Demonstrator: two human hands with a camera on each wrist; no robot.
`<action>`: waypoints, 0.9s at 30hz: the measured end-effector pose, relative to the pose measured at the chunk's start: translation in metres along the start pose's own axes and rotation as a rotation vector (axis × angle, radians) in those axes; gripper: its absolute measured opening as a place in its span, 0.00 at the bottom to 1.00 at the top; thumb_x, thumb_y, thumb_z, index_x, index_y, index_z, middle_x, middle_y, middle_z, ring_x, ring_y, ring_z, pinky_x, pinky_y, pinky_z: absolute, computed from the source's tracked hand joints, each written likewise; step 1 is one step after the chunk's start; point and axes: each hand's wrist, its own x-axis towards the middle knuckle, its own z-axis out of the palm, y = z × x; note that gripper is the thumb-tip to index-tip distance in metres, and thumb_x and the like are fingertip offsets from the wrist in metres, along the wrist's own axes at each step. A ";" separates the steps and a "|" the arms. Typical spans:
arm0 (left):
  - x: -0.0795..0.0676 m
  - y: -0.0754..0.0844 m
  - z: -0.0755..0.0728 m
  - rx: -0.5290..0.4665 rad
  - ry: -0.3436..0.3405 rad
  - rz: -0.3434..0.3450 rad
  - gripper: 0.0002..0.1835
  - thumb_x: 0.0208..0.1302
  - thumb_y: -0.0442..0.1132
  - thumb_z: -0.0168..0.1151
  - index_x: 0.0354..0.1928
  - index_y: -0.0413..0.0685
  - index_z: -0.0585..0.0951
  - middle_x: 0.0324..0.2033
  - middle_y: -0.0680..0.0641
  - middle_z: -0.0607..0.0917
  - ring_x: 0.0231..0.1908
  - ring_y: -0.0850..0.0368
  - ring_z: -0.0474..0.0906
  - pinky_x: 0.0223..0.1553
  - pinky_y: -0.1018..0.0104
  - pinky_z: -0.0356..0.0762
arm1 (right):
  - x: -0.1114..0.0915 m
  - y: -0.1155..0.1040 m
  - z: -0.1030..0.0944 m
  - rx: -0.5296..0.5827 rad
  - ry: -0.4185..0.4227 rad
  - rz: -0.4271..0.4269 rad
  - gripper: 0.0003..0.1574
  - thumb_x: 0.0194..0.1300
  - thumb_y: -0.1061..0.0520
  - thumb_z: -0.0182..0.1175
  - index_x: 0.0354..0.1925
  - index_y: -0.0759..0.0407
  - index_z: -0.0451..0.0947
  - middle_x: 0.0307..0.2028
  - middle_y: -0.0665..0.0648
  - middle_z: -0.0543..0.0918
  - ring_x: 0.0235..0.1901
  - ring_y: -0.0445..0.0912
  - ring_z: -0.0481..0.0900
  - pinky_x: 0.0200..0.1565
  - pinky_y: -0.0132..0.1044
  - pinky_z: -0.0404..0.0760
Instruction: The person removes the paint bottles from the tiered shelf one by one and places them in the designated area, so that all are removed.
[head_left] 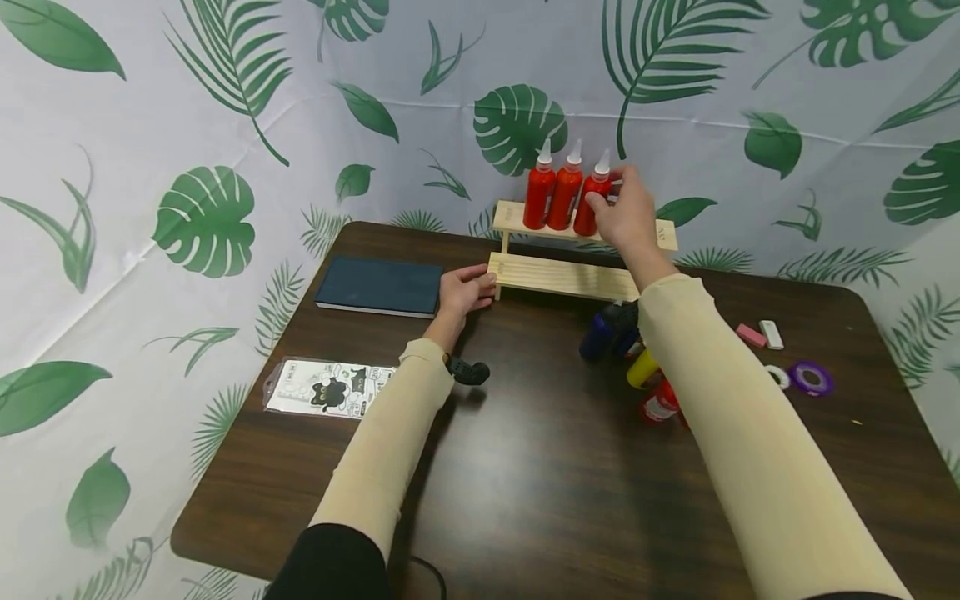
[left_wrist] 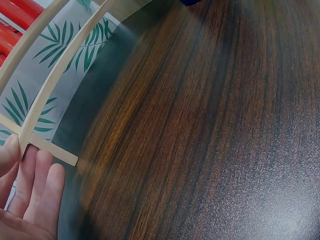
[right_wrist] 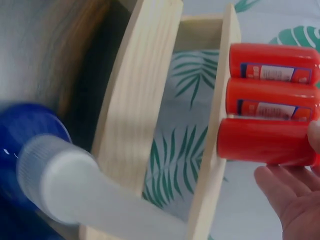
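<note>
A two-step wooden rack (head_left: pixel 558 275) stands at the back of the table. On its upper step, three red squeeze bottles with white pointed caps are lined up towards the left. My right hand (head_left: pixel 630 212) holds the rightmost red bottle (head_left: pixel 589 204) between thumb and fingers; in the right wrist view that bottle's base (right_wrist: pixel 225 140) is right at the step, beside the other two. My left hand (head_left: pixel 463 293) pinches the left end of the lower step, thumb on one side and fingers on the other, as the left wrist view shows at the wooden plank (left_wrist: pixel 47 95).
Left lie a dark notebook (head_left: pixel 378 285) and a cat-print package (head_left: pixel 322 389). Beneath my right forearm are blue bottles (head_left: pixel 597 335), a yellow bottle (head_left: pixel 642 370) and a red bottle (head_left: pixel 660 403). Further right are a pink block (head_left: pixel 750 336), a white block (head_left: pixel 771 335) and a purple tape roll (head_left: pixel 797 382).
</note>
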 end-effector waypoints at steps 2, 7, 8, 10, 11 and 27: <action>0.001 0.000 0.000 -0.003 -0.004 -0.003 0.16 0.60 0.39 0.67 0.51 0.47 0.83 0.39 0.43 0.87 0.37 0.50 0.86 0.35 0.63 0.85 | -0.002 0.001 -0.001 0.010 0.014 0.007 0.32 0.72 0.49 0.51 0.69 0.55 0.55 0.65 0.60 0.69 0.62 0.51 0.71 0.61 0.43 0.73; 0.001 0.000 0.002 -0.003 -0.015 -0.002 0.16 0.60 0.40 0.67 0.51 0.47 0.83 0.39 0.43 0.87 0.35 0.53 0.86 0.33 0.64 0.85 | -0.009 0.004 -0.006 0.032 0.043 0.017 0.32 0.73 0.47 0.49 0.70 0.51 0.55 0.64 0.59 0.70 0.61 0.51 0.72 0.60 0.43 0.74; 0.000 0.000 0.003 -0.004 -0.015 -0.005 0.17 0.60 0.40 0.68 0.51 0.47 0.83 0.39 0.43 0.86 0.35 0.53 0.86 0.33 0.64 0.85 | -0.011 0.004 -0.008 0.032 0.047 0.013 0.32 0.73 0.47 0.49 0.71 0.50 0.55 0.64 0.59 0.70 0.61 0.51 0.72 0.60 0.43 0.74; 0.000 0.000 0.003 -0.006 -0.016 -0.012 0.17 0.60 0.40 0.68 0.52 0.48 0.83 0.39 0.43 0.86 0.35 0.53 0.86 0.33 0.64 0.85 | -0.018 0.002 -0.013 0.042 0.054 0.010 0.33 0.73 0.47 0.49 0.71 0.48 0.56 0.64 0.58 0.70 0.60 0.51 0.72 0.59 0.43 0.75; 0.000 0.000 0.003 -0.007 -0.016 -0.016 0.17 0.60 0.40 0.68 0.52 0.48 0.83 0.39 0.43 0.86 0.35 0.53 0.86 0.34 0.64 0.85 | -0.022 0.000 -0.016 0.056 0.056 0.007 0.33 0.73 0.47 0.49 0.71 0.47 0.56 0.64 0.58 0.70 0.60 0.52 0.73 0.58 0.43 0.77; -0.001 0.001 0.001 -0.002 -0.008 -0.019 0.17 0.60 0.41 0.67 0.52 0.48 0.83 0.40 0.43 0.86 0.37 0.52 0.86 0.34 0.65 0.85 | -0.144 0.016 -0.061 0.132 -0.045 -0.160 0.34 0.70 0.47 0.55 0.69 0.52 0.59 0.63 0.60 0.71 0.55 0.57 0.77 0.46 0.45 0.81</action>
